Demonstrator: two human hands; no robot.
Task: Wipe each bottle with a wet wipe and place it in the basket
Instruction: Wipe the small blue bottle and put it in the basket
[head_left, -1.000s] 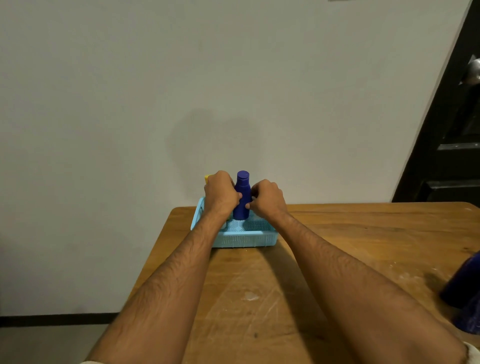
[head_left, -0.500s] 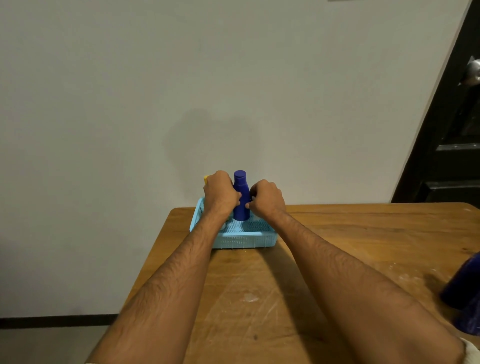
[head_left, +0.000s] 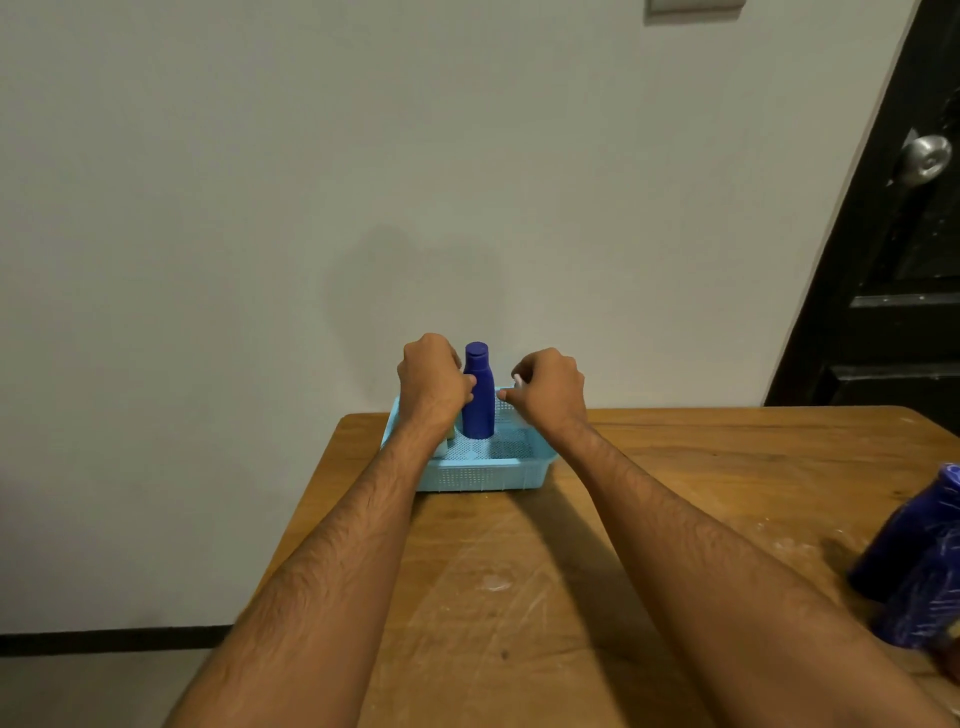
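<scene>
A dark blue bottle (head_left: 478, 395) stands upright inside the light blue perforated basket (head_left: 483, 475) at the table's far left corner. My left hand (head_left: 431, 382) is curled against the bottle's left side, fingers touching it. My right hand (head_left: 545, 392) sits a little to the right of the bottle, apart from it, fingers closed on a small bit of white wipe (head_left: 517, 381). Something pale lies in the basket behind my left wrist, mostly hidden.
More dark blue bottles (head_left: 914, 561) stand at the right edge of the wooden table (head_left: 519, 597). A plain wall is right behind the basket. A black door with a metal knob (head_left: 927, 156) is at the right.
My right hand has come off the bottle and moved slightly right, still with the wipe. The bottle stays upright in the basket with my left hand on it.
</scene>
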